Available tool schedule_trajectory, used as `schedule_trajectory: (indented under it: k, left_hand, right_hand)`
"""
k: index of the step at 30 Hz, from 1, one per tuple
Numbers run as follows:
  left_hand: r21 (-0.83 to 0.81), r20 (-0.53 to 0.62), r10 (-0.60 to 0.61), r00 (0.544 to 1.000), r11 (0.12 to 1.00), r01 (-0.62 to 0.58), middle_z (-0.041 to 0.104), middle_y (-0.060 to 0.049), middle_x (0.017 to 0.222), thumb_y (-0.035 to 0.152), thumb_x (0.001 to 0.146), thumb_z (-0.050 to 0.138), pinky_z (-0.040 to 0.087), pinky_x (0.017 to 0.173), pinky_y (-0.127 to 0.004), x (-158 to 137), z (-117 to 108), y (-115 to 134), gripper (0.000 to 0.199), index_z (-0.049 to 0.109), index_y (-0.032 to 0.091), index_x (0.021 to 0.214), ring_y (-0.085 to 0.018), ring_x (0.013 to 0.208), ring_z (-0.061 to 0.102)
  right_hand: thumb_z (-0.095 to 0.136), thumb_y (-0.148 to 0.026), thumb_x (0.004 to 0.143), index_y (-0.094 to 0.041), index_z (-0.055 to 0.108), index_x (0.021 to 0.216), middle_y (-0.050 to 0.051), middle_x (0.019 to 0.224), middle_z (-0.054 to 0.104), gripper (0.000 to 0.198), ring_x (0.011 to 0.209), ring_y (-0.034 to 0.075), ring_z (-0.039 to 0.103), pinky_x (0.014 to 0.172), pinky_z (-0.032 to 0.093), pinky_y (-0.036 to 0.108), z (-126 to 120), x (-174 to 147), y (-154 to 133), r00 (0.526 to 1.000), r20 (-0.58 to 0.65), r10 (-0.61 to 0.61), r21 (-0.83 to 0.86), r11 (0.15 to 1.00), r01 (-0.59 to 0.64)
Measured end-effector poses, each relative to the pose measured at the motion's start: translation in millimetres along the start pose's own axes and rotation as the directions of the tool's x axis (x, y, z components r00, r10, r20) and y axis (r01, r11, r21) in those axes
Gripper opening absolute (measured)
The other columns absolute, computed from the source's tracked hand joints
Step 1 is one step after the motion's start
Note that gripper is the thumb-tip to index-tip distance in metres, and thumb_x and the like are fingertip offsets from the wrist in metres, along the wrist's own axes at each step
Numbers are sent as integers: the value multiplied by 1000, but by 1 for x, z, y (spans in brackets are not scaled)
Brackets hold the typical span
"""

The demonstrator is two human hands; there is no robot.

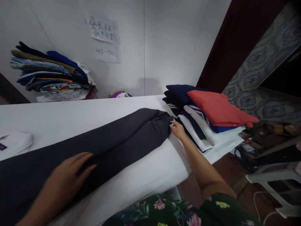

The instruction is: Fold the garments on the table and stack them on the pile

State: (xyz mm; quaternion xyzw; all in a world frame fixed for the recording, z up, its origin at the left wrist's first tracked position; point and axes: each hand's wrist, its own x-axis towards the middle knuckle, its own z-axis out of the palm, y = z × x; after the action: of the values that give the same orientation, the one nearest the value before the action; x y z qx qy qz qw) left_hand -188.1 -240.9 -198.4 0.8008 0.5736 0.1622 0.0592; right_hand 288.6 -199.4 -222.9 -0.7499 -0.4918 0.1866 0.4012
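Observation:
A pair of dark grey trousers lies lengthwise across the white table, running from the left edge to the pile at the right. At their right end, my right hand pinches the edge of the cloth between thumb and fingers. My left hand, smeared a little by motion, is over the near side of the trousers with thumb and fingers apart. Whether its palm touches the cloth I cannot tell.
Folded clothes with a coral red garment on top are piled at the right. Another clothes stack stands at the back left. A white garment lies at the left on the white table. A white plastic stool is at the lower right.

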Motion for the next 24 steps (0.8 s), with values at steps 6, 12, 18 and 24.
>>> schedule_trajectory:
  k: [6,12,18,24]
  left_hand:
    - [-16,141,314,939,949,-315,65,-4,136,41,73,63,49,104,-44,17,50,68,44,73,36,116,-32,125,60]
    - [29,174,329,928,940,-339,71,-7,125,39,86,47,51,100,-45,31,52,79,40,76,28,111,-31,117,65]
    - [18,57,64,996,998,-65,77,1,107,43,89,35,59,85,-37,43,35,77,45,76,33,102,-26,99,72]
    - [19,63,130,989,991,-132,76,-3,112,41,87,38,57,92,-39,45,46,76,42,78,31,97,-27,106,70]
  right_hand:
    - [65,-37,87,-16,56,136,4,76,72,55,54,17,66,52,55,29,10,-1,23,976,107,189,114,973,-201]
    - [70,-24,82,-15,48,140,-6,60,60,63,46,12,58,41,46,21,18,7,17,953,193,232,448,844,-296]
    - [67,-25,80,-20,55,132,-8,62,57,54,48,9,57,45,46,20,20,4,18,970,173,168,648,723,-241]
    - [68,-31,80,-19,63,125,-6,63,57,46,50,9,56,47,43,20,20,3,30,985,155,82,613,773,-161]
